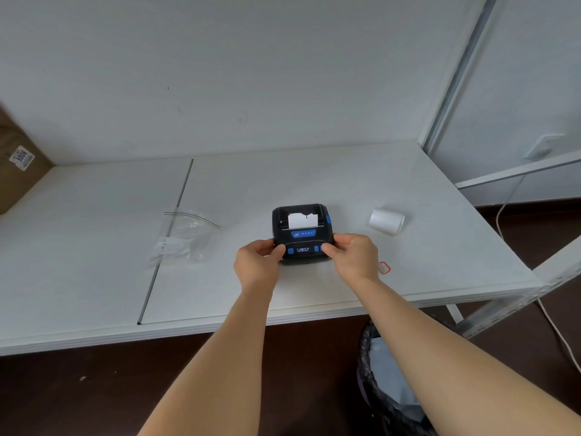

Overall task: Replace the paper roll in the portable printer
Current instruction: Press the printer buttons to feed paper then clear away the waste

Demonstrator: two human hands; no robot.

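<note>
A small black portable printer (pixel 301 229) with blue buttons sits on the white table (pixel 345 184), a torn strip of white paper (pixel 301 220) sticking out of its slot. My left hand (pixel 257 262) grips its near left corner, thumb on the front panel. My right hand (pixel 353 256) grips the near right corner in the same way. A white paper roll (pixel 386 220) lies on its side to the right of the printer, apart from both hands.
A clear plastic zip bag (pixel 182 237) lies left of the printer. A small red-edged scrap (pixel 384 267) rests by my right wrist. A cardboard box (pixel 19 162) stands far left. A lined bin (pixel 390 382) is under the table edge, with a white cable (pixel 556 335) at right.
</note>
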